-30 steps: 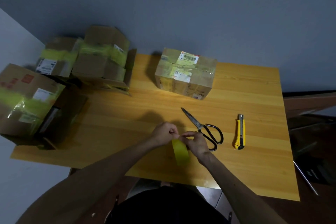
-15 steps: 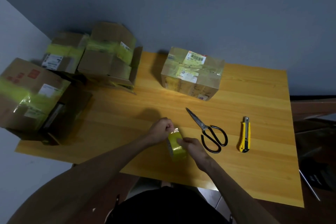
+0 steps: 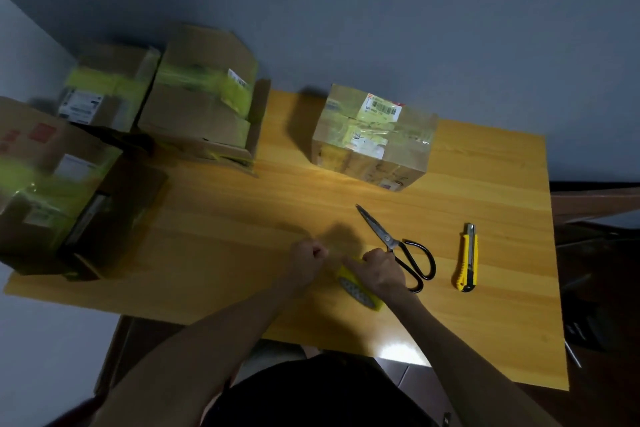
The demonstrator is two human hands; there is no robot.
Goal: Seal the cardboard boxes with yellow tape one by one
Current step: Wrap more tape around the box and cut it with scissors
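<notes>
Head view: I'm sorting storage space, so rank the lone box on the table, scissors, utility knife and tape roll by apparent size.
1. Lone box
2. Scissors
3. Utility knife
4. Tape roll, though the right hand covers part, so its place against the knife is unsure.

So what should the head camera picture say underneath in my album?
Two hands peel yellow tape beside scissors on a wooden table.

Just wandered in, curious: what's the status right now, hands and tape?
Right hand gripping tape roll. Left hand pinched shut beside it, apparently on the tape end. Box waiting at table's far side. Scissors beside right hand, nothing blocking.
</notes>
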